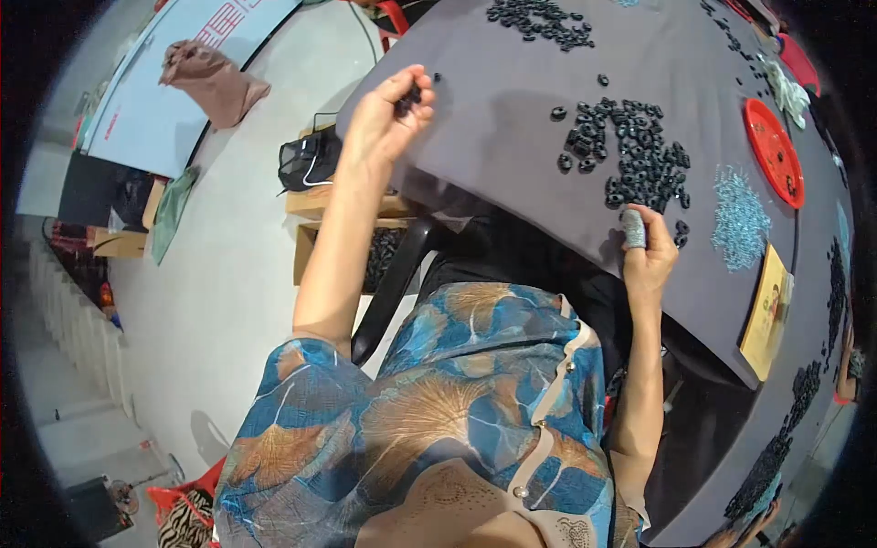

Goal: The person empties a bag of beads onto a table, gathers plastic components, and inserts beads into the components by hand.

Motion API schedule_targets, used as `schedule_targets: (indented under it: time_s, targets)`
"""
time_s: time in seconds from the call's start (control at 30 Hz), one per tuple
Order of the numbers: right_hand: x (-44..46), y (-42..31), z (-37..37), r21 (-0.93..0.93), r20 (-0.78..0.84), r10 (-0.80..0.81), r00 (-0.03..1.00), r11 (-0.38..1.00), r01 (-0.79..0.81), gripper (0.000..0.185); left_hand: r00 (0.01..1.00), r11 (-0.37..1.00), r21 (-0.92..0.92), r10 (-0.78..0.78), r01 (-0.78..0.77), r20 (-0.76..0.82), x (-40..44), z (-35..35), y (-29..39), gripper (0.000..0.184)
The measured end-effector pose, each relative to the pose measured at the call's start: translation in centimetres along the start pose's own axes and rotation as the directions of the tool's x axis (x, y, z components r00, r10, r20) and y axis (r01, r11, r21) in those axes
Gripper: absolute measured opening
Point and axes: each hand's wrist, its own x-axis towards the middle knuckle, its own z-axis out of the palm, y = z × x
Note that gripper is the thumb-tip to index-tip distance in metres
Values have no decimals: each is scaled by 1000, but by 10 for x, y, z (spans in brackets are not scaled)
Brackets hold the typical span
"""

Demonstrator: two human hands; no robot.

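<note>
My left hand (pixel 393 114) is raised over the table's left edge, palm turned up, with its fingers curled round small black pieces (pixel 409 99). At the near edge of a heap of shiny black pieces (pixel 644 155), my right hand (pixel 647 251) has its fingers bent together. A grey-green wrap (pixel 633 229) covers one of its digits. Whatever those fingertips may hold is too small to tell. Just right of the heap lies a pile of small light-blue pieces (pixel 741 219).
On the grey table (pixel 512 173) are another black heap (pixel 539 23), a red tray (pixel 775 153) and a yellow booklet (pixel 766 315). Beside the table stand a chair (pixel 397 283) and an open box (pixel 303 247). Another person's hand (pixel 763 525) shows at bottom right.
</note>
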Motion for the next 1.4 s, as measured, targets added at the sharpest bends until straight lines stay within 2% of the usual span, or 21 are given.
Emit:
schedule_targets:
  time_s: [0.03, 0.07, 0.23, 0.33, 0.4, 0.47, 0.5, 0.57, 0.63, 0.7, 0.77, 0.8, 0.83, 0.87, 0.93, 0.97, 1.0, 1.07, 1.13, 1.33, 1.4]
  targets:
    - [0, -4, -1, 7, 11, 24, 1000, 1000, -24, 18, 997, 1000, 27, 8, -6, -74, -3, -5, 9, 18]
    - [-1, -6, -1, 13, 22, 46, 999, 999, -46, 18, 998, 996, 90, 24, -19, -62, -10, -10, 17, 17]
    - [0, 0, 1, -12, 26, 0, 1000, 1000, 0, 19, 985, 942, 302, -113, 148, -129, -36, -69, 43, 16]
    - [0, -4, 1, -5, 45, 42, 998, 999, -41, 19, 937, 844, 476, -84, 248, -338, -56, -106, 37, 16]
    - [0, -4, 1, -27, 35, 6, 999, 1000, -5, 19, 922, 793, 505, -173, 339, -347, -64, -145, 32, 16]
    - [-1, -2, 2, -35, 38, -9, 999, 999, 10, 19, 852, 732, 483, -261, 481, -454, -68, -184, 27, 14]
    - [0, -1, 2, -36, 39, -19, 999, 999, 20, 19, 855, 668, 569, -211, 480, -474, -69, -213, 21, 14]
    - [0, 0, 2, -41, 35, -35, 999, 998, 36, 19, 819, 425, 721, -91, 547, -567, -81, -256, 3, 13]
    - [-1, -1, 2, -43, 37, -15, 999, 999, 16, 19, 763, 245, 742, 17, 623, -646, -90, -252, -4, 12]
    - [-1, 0, 3, -30, 32, -12, 999, 999, 13, 18, 680, 168, 687, 108, 707, -725, -93, -244, -7, 11]
    - [-2, -2, 4, 8, 26, 8, 1000, 1000, -8, 17, 748, -50, 746, 84, 664, -659, -85, -279, 0, 21]
    - [-1, -6, 1, -49, 43, -40, 998, 998, 42, 15, 779, -92, 775, 134, 625, -613, -85, -253, 7, 19]
    - [0, -6, 0, -58, 45, -46, 998, 997, 49, 15, 821, 182, 850, 224, 495, -526, -74, -286, 4, 18]
    - [-1, -5, -1, -70, 44, -50, 998, 996, 53, 14, 805, 161, 858, 298, 487, -513, -75, -238, 14, 17]
    - [-1, -10, -3, -56, 33, -97, 995, 994, 99, 15, 829, 196, 954, 476, 227, -295, -61, -226, 17, 19]
    - [0, -9, -3, -69, 13, -140, 990, 988, 141, 15, 806, 280, 959, 556, 51, -205, -63, -178, 16, 18]
    - [0, -9, -4, -80, -4, -183, 983, 980, 182, 16, 799, 329, 939, 588, -95, -125, -55, -167, 13, 17]
    - [0, -16, -9, -17, 18, -72, 997, 997, 72, 16, 855, 462, 864, 513, -202, -74, -58, -108, 5, 17]
    - [3, -12, -9, -19, -55, -159, 986, 987, 158, 18, 883, 456, 843, 467, -286, 47, -51, -73, -15, 15]
    - [10, -5, -37, -54, -158, -92, 983, 995, 84, 15, 888, 203, 873, 236, -443, 395, -51, 30, -86, 8]
    - [16, 0, -48, -75, -235, -69, 970, 996, 53, 14, 854, 260, 814, 186, -519, 486, -41, 50, -104, 6]
